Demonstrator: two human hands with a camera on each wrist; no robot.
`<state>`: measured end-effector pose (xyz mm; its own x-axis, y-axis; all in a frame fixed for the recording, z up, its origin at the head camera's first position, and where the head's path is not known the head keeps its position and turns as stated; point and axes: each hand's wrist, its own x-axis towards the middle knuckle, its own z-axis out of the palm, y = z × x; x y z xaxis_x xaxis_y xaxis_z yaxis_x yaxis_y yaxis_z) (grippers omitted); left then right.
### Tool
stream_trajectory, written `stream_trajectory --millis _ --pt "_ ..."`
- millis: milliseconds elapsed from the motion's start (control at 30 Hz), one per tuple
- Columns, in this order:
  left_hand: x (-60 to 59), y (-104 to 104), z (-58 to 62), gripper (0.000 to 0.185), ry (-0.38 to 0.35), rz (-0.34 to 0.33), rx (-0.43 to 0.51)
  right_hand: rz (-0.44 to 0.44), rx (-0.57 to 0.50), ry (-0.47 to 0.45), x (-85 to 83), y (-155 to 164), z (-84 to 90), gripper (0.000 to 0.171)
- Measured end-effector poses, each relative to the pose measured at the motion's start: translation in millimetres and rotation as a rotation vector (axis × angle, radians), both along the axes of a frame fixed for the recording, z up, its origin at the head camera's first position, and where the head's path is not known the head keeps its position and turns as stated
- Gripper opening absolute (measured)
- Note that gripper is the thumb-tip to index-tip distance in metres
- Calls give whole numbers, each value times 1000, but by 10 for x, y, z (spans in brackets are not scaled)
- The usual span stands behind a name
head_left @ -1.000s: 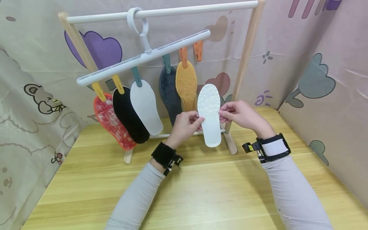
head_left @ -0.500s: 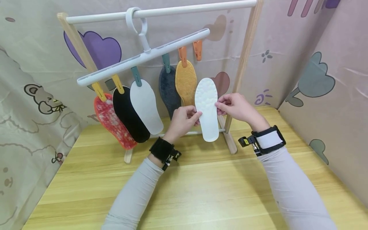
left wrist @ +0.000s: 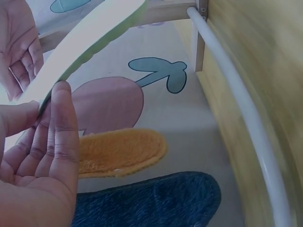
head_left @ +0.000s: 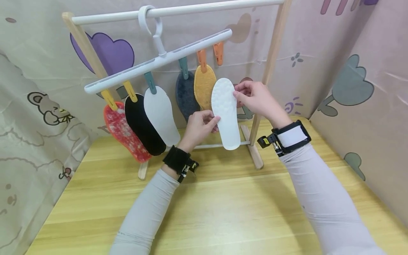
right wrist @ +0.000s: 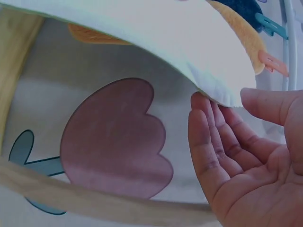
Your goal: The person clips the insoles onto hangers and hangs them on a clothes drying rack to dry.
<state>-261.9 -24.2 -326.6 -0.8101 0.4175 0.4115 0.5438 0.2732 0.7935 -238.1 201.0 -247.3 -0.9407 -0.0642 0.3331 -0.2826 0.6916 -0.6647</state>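
Note:
In the head view a white insole [head_left: 225, 113] with a bumpy upper part stands nearly upright, tilted slightly, before the rack. My left hand [head_left: 200, 126] pinches its left edge between thumb and fingers, which the left wrist view shows closely. Higher up, on the opposite edge, my right hand [head_left: 253, 97] holds it, thumb in front and fingers behind. An orange clip [head_left: 218, 54] hangs above the insole with nothing in it. Just behind the insole hangs a yellow fuzzy insole [head_left: 204, 86] from another orange clip [head_left: 202, 60].
A white hanger bar [head_left: 162, 60] slopes on a wood-and-white rack [head_left: 271, 63]. From its clips also hang a dark grey insole [head_left: 186, 94], a white insole [head_left: 160, 115], a black insole [head_left: 143, 124] and a red patterned insole [head_left: 125, 131]. The wooden table [head_left: 216, 205] lies below.
Both hands have raised the white insole and shifted it slightly left. My right hand has moved up along its edge toward the top.

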Motion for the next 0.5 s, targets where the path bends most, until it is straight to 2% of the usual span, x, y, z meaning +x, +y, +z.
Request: stream_trajectory --millis 267,500 --pt "-41 -19 114 21 22 12 1 -48 20 28 -74 -58 106 32" --pt "-64 -41 167 22 25 11 1 -51 25 22 -118 -103 167 35"
